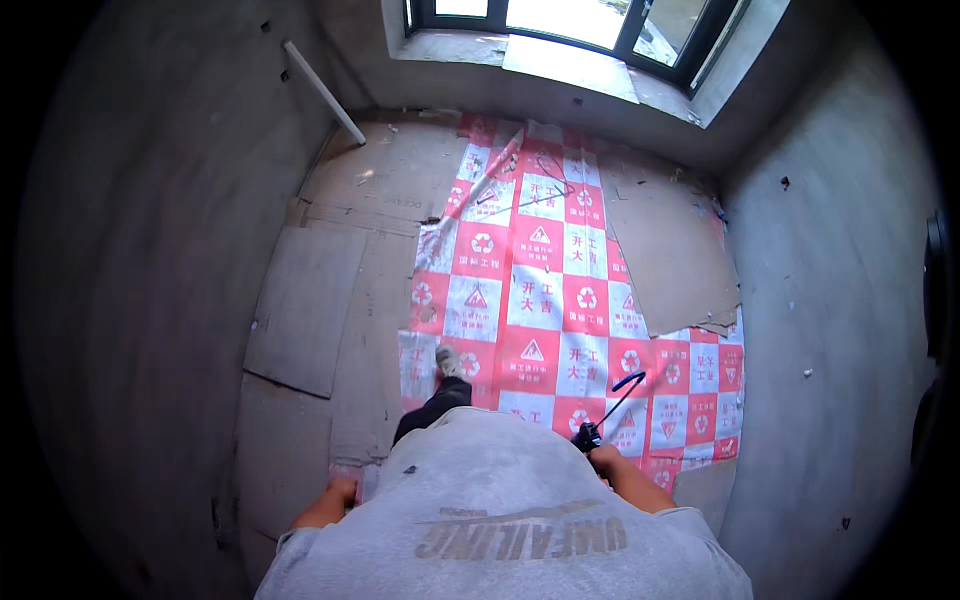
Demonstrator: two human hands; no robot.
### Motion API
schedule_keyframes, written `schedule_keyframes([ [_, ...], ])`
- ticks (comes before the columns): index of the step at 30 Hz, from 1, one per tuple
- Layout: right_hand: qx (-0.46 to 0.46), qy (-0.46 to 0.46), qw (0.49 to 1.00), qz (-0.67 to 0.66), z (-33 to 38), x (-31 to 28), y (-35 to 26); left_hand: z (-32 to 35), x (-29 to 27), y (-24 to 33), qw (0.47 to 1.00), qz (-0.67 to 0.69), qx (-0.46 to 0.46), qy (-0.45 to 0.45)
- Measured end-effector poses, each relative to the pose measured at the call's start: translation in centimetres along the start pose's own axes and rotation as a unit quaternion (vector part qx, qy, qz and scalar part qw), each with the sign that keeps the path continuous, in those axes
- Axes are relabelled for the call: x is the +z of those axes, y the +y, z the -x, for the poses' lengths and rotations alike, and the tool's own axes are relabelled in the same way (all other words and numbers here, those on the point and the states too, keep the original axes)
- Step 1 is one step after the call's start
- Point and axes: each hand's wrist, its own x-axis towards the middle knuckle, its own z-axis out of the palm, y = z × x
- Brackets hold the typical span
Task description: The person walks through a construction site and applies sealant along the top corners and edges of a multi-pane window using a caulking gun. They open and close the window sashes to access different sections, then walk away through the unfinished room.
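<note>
My right hand (604, 460) is beside my body at the lower right, wrapped around the black end of a tool. A thin dark rod runs forward from this black-ended tool (588, 437) and finishes in a bent blue tip above the floor sheet. My shirt hides part of that hand. Low on the left, my left hand (343, 488) hangs next to a small patch of pink and white; its fingers are too small and hidden to read. One shoe (448, 360) is stepping on the red and white checkered sheet (535, 335).
Brown cardboard sheets (305, 310) cover the floor on the left, and another cardboard piece (675, 250) overlaps the right side. A white pipe (325, 92) leans at the far left wall. Ahead is a dark-framed window (570, 25) above a sill. Loose debris lies along the walls.
</note>
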Motion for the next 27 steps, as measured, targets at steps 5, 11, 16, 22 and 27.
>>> schedule_keyframes([
  [5,0.031,0.066,0.994,-0.077,-10.2,-3.7,-12.7,-11.7,-11.2,-5.5,0.993,0.097,0.036,-0.05],
  [11,0.002,0.135,0.984,-0.118,-11.0,-12.7,-33.0,-35.0,-45.1,0.1,0.987,0.132,-0.085,-0.018],
  [16,0.036,0.087,0.991,-0.097,-18.5,-17.4,-46.5,-51.2,-79.1,6.7,0.88,0.407,-0.013,0.246],
  [22,-0.015,-0.001,1.0,0.0,-26.2,-23.9,-65.3,-59.4,-96.8,10.8,0.826,0.467,0.029,0.314],
  [27,0.007,-0.062,0.998,0.014,-33.0,-30.2,-80.9,-63.9,-86.9,1.8,0.915,0.293,-0.209,0.182],
])
